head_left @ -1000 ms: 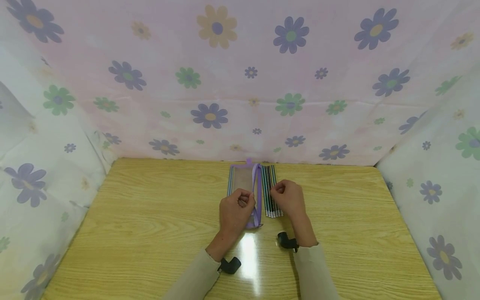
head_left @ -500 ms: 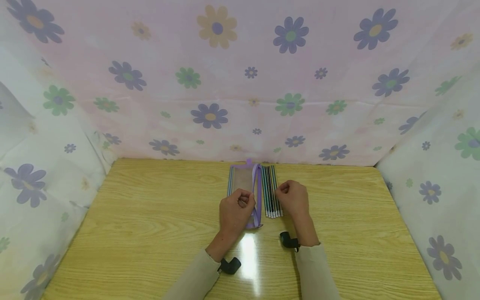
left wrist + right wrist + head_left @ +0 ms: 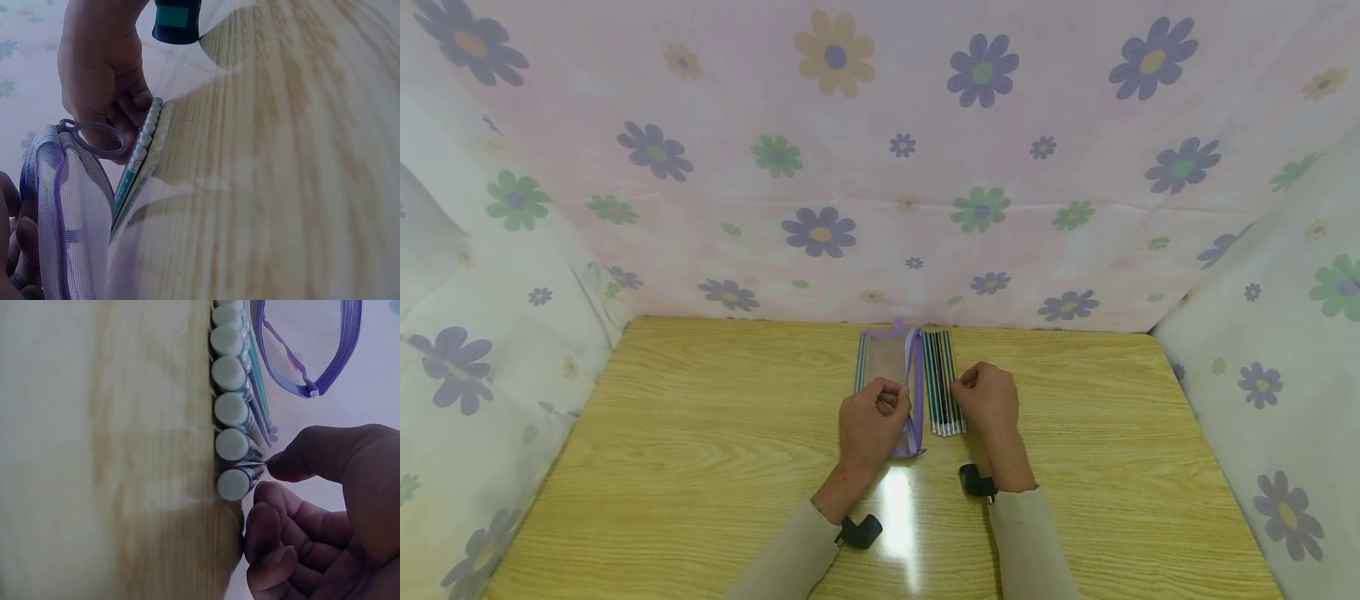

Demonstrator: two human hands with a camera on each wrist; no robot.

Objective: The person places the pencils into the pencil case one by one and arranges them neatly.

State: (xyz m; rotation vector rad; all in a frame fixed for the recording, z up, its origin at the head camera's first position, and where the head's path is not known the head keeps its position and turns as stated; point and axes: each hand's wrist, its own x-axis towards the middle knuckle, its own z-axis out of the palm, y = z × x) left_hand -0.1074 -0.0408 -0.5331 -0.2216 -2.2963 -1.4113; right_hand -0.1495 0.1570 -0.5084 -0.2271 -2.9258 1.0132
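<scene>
A purple-trimmed mesh pencil case (image 3: 886,354) lies near the far table edge, its zipped side gaping. My left hand (image 3: 872,421) pinches the fabric along that opening. Beside the case, on its right, several pencils (image 3: 935,375) lie in a row, white eraser ends toward me. My right hand (image 3: 988,396) is at the row's right side. In the right wrist view, thumb and index finger pinch the outermost pencil (image 3: 234,484) just behind its eraser end. The left wrist view shows the case's mesh side (image 3: 87,212) close up, a zipper-pull ring at its end.
More pencils (image 3: 860,362) show along the left side of the case. The wood-grain table (image 3: 715,433) is bounded by a flowered cloth (image 3: 880,167) at the back and both sides. Black wrist cameras (image 3: 861,531) sit on both forearms.
My right hand has shifted a little to the right, from over the pencils to the row's outer edge. The left hand and the pencil case have stayed put.
</scene>
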